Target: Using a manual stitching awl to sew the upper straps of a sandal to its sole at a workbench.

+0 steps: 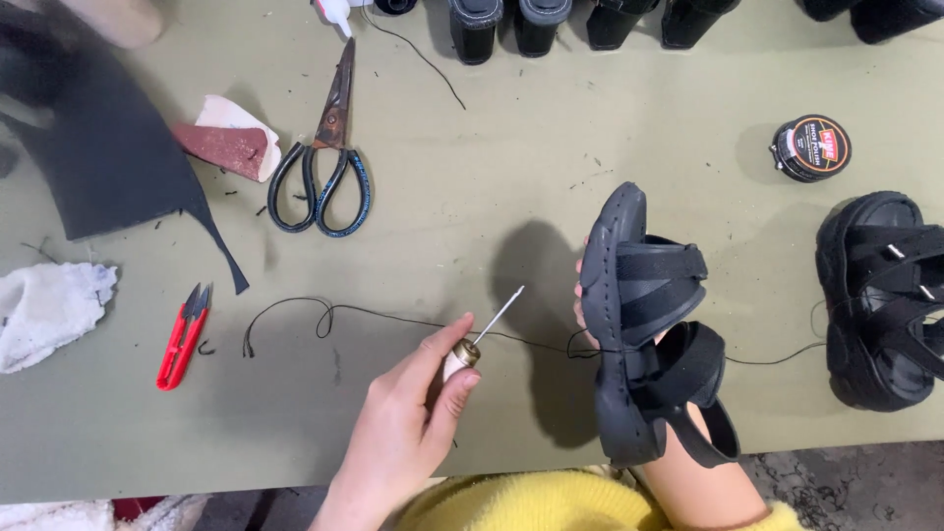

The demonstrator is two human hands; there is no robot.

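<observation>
Counter [511, 147] of olive green fills the view, and the largest loose thing on it is a dark sheet of material [98, 147] at the far left, with a white cloth [44, 310] below it. Near the front edge the right hand [688, 462] holds a black sandal [644, 324] up off the counter, sole turned toward the left; its fingers are mostly hidden behind the shoe, closed round it as far as can be seen. A second black sandal [880, 295] lies just beside it at the right edge. The left hand [408, 428] pinches the pale handle of a stitching awl [482, 339], fingers shut tight on it, the metal tip pointing up toward the sandal but apart from it. A black thread [393, 317] runs from a loose loop on the counter, past the awl, through the sandal and off to the right.

Risk, as I judge it: the awl tip could slip off the curved sole and jab the holding fingers behind it, and the slack thread could snag on the awl or knot at its loop. Scissors [324, 157], a scrap of red sandpaper [231, 143], red thread snips [184, 334] and a round polish tin [811, 147] lie well apart. A row of dark shoes [551, 25] lines the far edge.
</observation>
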